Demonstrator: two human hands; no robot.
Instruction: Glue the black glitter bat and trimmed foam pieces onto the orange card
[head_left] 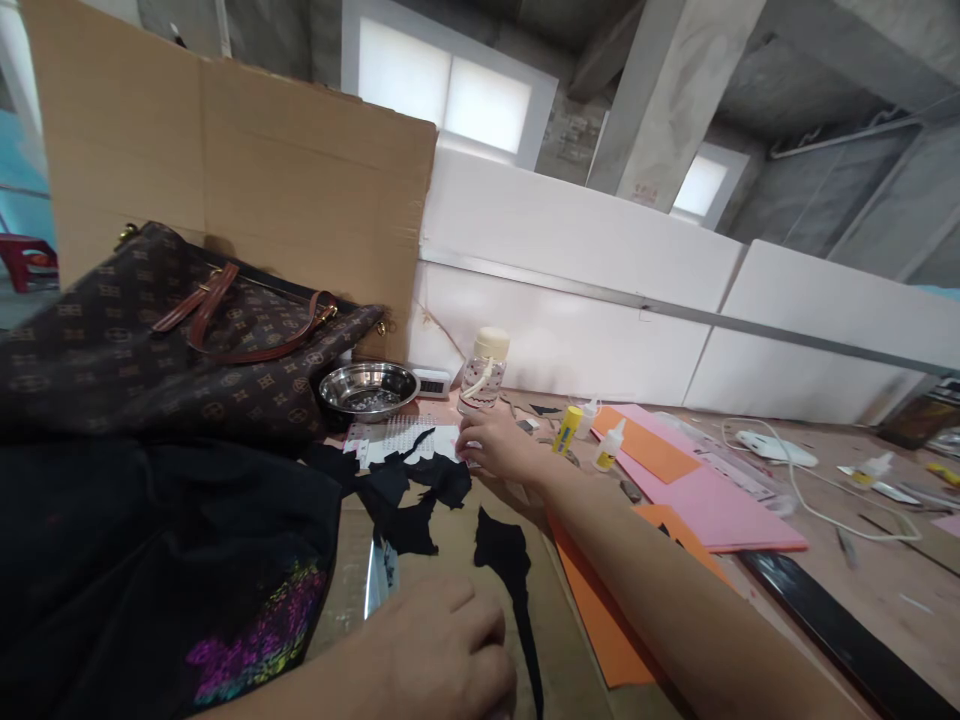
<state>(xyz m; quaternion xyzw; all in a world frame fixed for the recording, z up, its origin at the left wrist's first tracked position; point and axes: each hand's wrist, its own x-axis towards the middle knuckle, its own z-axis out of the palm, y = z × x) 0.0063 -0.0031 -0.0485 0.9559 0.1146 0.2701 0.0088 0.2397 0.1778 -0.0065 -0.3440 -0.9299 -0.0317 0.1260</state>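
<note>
My right hand reaches forward to the foot of a clear bottle with a cream lid, its fingers bent by a white spiral notebook; what its fingertips hold, if anything, is hidden. My left hand is low in the middle, fingers curled over the cardboard, and its fingertips are out of sight. Between the hands lie torn black scraps, and a longer black piece with a thin tail runs beside my left hand.
On the left are a brown patterned bag and dark cloth. A steel bowl stands behind the notebook. To the right lie orange sheets, pink sheets, a yellow glue stick, small glue bottles and a white cable.
</note>
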